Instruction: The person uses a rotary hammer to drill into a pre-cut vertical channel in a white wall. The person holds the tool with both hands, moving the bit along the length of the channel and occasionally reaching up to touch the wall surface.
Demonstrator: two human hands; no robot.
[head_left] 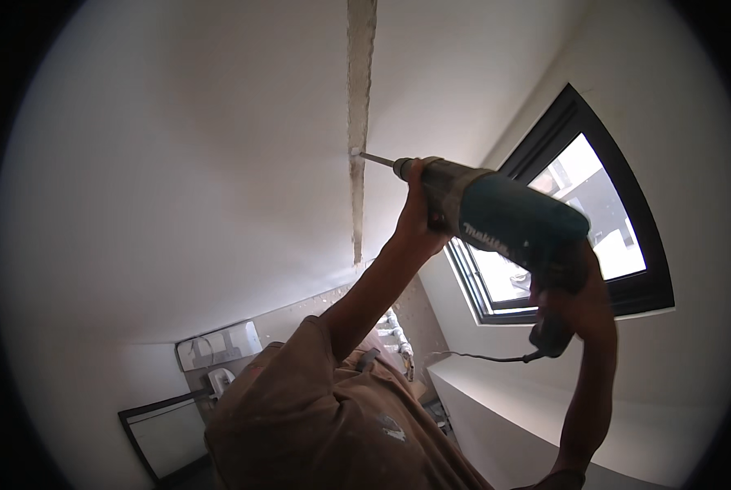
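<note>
A teal and black rotary hammer [516, 216] spans both hands, pointing up and to the left. My left hand [421, 216] is wrapped round its front housing, just behind the chuck. Its rear handle is in my right hand [582, 302], with the fingers partly hidden behind the grip. The thin metal bit [377, 159] reaches a long rough groove [357, 192] cut in the white plaster surface. At the bit's tip the groove has a small pale spot. A dark cord [488, 357] trails leftward from the handle's lower end.
Behind the tool, a black-framed window [651, 261] stands open at an angle. Below it runs a white ledge [496, 400]. A dark-framed panel [165, 433] is at lower left, near a white fixture [220, 380]. Pipes wrapped in white [394, 335] show beyond my brown shirt.
</note>
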